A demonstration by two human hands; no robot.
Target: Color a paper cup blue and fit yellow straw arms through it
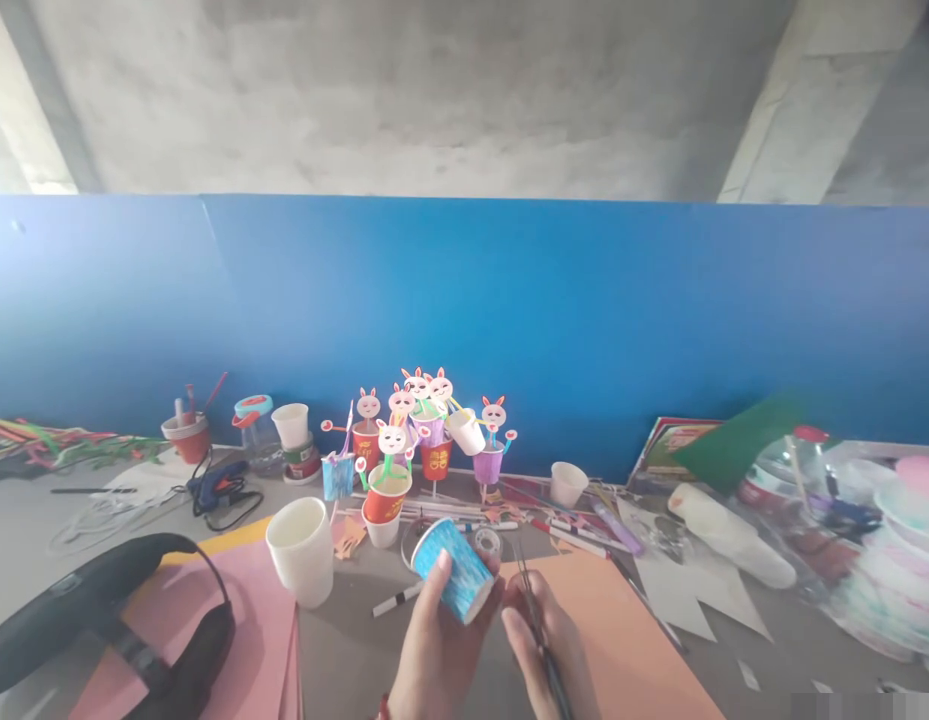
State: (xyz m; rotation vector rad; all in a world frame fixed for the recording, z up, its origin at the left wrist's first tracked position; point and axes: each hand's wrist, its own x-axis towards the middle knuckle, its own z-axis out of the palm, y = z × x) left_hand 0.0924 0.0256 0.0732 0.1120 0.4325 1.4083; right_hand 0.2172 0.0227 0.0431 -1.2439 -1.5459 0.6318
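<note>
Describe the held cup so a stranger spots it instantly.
Below the blue panel, over the table, find the left hand. It holds the cup, tilted. Streaky blue, unlike the plain white cup to its left, it is the only cup in a hand.

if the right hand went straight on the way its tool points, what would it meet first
Probably the white marker lying beyond the tip of the thin dark tool in the right hand. Depth is unclear; if high enough, it might pass over and meet the purple cup.
</note>
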